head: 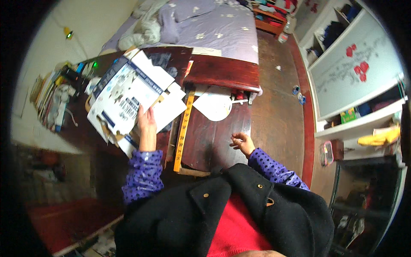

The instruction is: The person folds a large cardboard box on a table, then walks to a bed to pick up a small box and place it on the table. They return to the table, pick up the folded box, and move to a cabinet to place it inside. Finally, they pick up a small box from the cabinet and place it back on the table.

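Observation:
My left hand (147, 121) rests on the lower right edge of a flattened printed cardboard box (123, 96), its fingers on the board; whether it grips it is unclear. White cardboard flaps (171, 110) stick out to the right. My right hand (241, 142) hovers with curled fingers above the dark red wooden surface (212, 138), touching no object that I can see. Beyond it lies a white rounded sheet or fan-like piece (215, 106), partly under a raised reddish wooden board (223, 72). A yellow strip with black characters (184, 131) runs along the left edge of that surface.
Stacked books and papers (48, 99), cables and small devices fill the table's far left. A bed with a purple floral sheet (212, 25) stands beyond the table. Bare floor (276, 106) runs along the right, beside a cabinet with frosted doors (356, 67). A transparent bottle (284, 36) stands farther back.

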Motion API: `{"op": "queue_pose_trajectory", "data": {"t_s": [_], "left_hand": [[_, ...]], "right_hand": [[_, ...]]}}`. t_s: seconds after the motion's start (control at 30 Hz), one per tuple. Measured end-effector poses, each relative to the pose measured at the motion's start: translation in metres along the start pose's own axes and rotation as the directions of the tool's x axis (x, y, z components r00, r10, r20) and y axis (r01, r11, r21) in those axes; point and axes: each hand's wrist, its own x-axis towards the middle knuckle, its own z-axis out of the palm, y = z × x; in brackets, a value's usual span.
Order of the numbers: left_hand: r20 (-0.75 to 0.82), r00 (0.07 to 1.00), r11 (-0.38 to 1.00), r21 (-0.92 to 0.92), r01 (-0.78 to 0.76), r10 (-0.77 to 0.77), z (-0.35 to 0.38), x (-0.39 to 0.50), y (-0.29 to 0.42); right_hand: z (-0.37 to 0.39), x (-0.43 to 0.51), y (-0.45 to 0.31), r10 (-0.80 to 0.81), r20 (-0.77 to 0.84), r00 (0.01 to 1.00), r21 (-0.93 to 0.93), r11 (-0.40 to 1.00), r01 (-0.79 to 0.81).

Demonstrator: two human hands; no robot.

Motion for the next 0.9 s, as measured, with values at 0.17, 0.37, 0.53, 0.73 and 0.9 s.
{"op": "queue_pose_trajectory", "data": {"t_s": [0.17,0.37,0.53,0.73,0.9], "left_hand": [[0.045,0.98,0.978,0.087,0.188,-0.192,0.008,-0.046,0.0],[0.095,0.792,0.782,0.265,0.563,-0.603,0.036,-0.118,-0.043],[-0.06,0.599,0.535,0.386,0.751,-0.798,0.021,-0.148,-0.134],[-0.361,0.766,0.649,0.407,0.643,-0.533,-0.019,-0.164,-0.213],[-0.381,0.62,0.431,0.473,0.768,-0.686,-0.007,-0.23,-0.317]], "right_hand": [[-0.008,-0.037,0.024,0.151,-0.082,0.985,0.045,0.988,-0.148],[-0.028,-0.072,0.025,0.272,-0.094,0.958,0.174,0.952,-0.253],[-0.074,-0.098,0.026,0.184,-0.01,0.983,0.194,0.965,-0.179],[-0.213,-0.151,0.064,0.258,-0.071,0.964,0.171,0.955,-0.243],[-0.351,-0.236,0.097,0.398,-0.402,0.825,0.35,0.899,-0.264]]}}
